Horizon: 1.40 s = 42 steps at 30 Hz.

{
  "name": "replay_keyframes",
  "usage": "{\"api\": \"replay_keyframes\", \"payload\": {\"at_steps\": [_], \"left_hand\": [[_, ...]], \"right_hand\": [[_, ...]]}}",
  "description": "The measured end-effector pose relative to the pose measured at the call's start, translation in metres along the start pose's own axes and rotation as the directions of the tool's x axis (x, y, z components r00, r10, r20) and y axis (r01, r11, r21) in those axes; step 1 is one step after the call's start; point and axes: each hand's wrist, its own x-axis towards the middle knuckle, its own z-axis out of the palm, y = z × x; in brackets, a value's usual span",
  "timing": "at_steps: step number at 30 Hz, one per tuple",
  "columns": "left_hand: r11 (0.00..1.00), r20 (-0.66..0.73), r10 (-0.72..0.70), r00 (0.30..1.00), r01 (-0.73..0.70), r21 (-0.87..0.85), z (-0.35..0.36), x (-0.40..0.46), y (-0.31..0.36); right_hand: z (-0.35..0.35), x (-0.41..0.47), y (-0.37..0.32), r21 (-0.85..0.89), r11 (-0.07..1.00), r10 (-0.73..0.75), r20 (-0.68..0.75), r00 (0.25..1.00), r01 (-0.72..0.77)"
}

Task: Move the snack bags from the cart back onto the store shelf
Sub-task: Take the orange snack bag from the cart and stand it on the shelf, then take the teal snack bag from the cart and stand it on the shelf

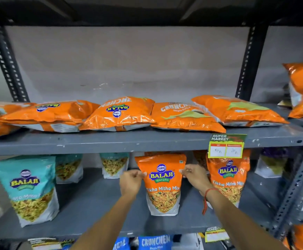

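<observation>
Orange Tikha Mitha Mix bag [162, 183] upright (glossy) | 2 grips pinch its top corners: left hand [131, 182], right hand [195, 177]

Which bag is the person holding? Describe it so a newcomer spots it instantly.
On the grey metal middle shelf, below the row of flat-lying orange bags, stands the upright orange Tikha Mitha Mix pouch. Left hand and right hand pinch its top corners; its twin beside the price tag is untouched.

I have one head-worn wide-angle view only. It faces the grey metal shelving rack [147, 141] squarely from close range, angled slightly downward, with both forearms entering from the bottom edge. Frame edges bow; no second view overlaps.
</observation>
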Motion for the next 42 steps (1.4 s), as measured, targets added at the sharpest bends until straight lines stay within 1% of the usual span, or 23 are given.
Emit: {"api": "replay_keyframes", "payload": {"at_steps": [4, 7, 9, 11, 13, 16, 18, 21, 23, 25, 27, 28, 30, 32, 35, 37, 38, 40, 41, 42], "left_hand": [[1.0, 0.009, -0.012, 1.0, 0.013, -0.014, 0.009, 0.008, -0.007], [1.0, 0.032, -0.009, 0.999, 0.009, 0.0, 0.007, 0.007, -0.007], [1.0, 0.032, 0.018, 0.999, -0.017, -0.013, 0.0, 0.003, -0.007], [0.999, -0.009, 0.037, 0.999, -0.037, -0.029, -0.012, -0.004, -0.009], [0.997, -0.055, 0.037, 0.998, -0.04, -0.067, -0.03, -0.014, -0.01], [0.996, -0.144, 0.064, 0.987, -0.072, -0.056, -0.07, -0.031, -0.012], [0.992, -0.19, 0.063, 0.98, -0.083, -0.1, -0.105, -0.044, -0.017], [0.979, -0.266, 0.017, 0.964, -0.071, -0.192, -0.165, -0.07, -0.032], [0.973, -0.334, -0.003, 0.943, -0.075, -0.22, -0.21, -0.094, -0.051], [0.97, -0.411, -0.062, 0.909, -0.042, -0.24, -0.255, -0.122, -0.072], [0.976, -0.498, -0.141, 0.856, 0.036, -0.215, -0.302, -0.154, -0.102], [0.978, -0.537, -0.173, 0.826, 0.079, -0.193, -0.319, -0.167, -0.115], [0.966, -0.615, -0.252, 0.747, 0.158, -0.203, -0.358, -0.201, -0.15], [0.935, -0.662, -0.352, 0.662, 0.274, -0.224, -0.386, -0.233, -0.192], [0.838, -0.64, -0.528, 0.558, 0.461, -0.29, -0.404, -0.285, -0.266], [0.752, -0.625, -0.616, 0.48, 0.593, -0.287, -0.399, -0.321, -0.314], [0.693, -0.623, -0.658, 0.423, 0.664, -0.281, -0.394, -0.338, -0.335], [0.56, -0.596, -0.748, 0.291, 0.759, -0.333, -0.379, -0.363, -0.37], [0.5, -0.567, -0.788, 0.241, 0.789, -0.358, -0.371, -0.372, -0.383], [0.449, -0.53, -0.821, 0.211, 0.812, -0.372, -0.362, -0.378, -0.395]], "right_hand": [[0.007, 0.014, 0.013, 0.038, 0.998, 0.054, 0.034, 0.998, -0.056], [0.013, 0.016, 0.014, 0.08, 0.994, 0.072, 0.023, 0.997, -0.073], [0.017, 0.012, 0.01, 0.134, 0.987, 0.096, -0.065, 0.993, -0.087], [0.023, 0.005, 0.003, 0.207, 0.975, 0.127, -0.203, 0.971, -0.084], [0.034, -0.005, -0.011, 0.254, 0.966, 0.115, -0.286, 0.951, -0.04], [0.055, -0.027, -0.042, 0.303, 0.951, 0.067, -0.401, 0.913, 0.063], [0.074, -0.045, -0.068, 0.349, 0.928, 0.035, -0.434, 0.9, 0.131], [0.11, -0.076, -0.104, 0.371, 0.907, -0.039, -0.393, 0.919, 0.197], [0.14, -0.104, -0.129, 0.398, 0.892, -0.083, -0.318, 0.945, 0.212], [0.172, -0.136, -0.153, 0.446, 0.87, -0.123, -0.215, 0.969, 0.209], [0.211, -0.169, -0.173, 0.468, 0.86, -0.176, -0.096, 0.98, 0.201], [0.228, -0.183, -0.178, 0.474, 0.861, -0.196, -0.026, 0.98, 0.185], [0.274, -0.219, -0.186, 0.474, 0.872, -0.23, 0.17, 0.958, 0.125], [0.319, -0.252, -0.185, 0.447, 0.892, -0.254, 0.368, 0.895, 0.07], [0.381, -0.292, -0.171, 0.34, 0.94, -0.24, 0.62, 0.747, 0.02], [0.422, -0.309, -0.15, 0.224, 0.974, -0.204, 0.756, 0.622, 0.047], [0.441, -0.314, -0.138, 0.158, 0.985, -0.172, 0.813, 0.556, 0.074], [0.481, -0.323, -0.111, 0.012, 0.992, -0.064, 0.909, 0.411, 0.129], [0.499, -0.327, -0.097, -0.061, 0.985, 0.003, 0.943, 0.333, 0.164], [0.516, -0.33, -0.084, -0.122, 0.971, 0.065, 0.962, 0.264, 0.207]]}}
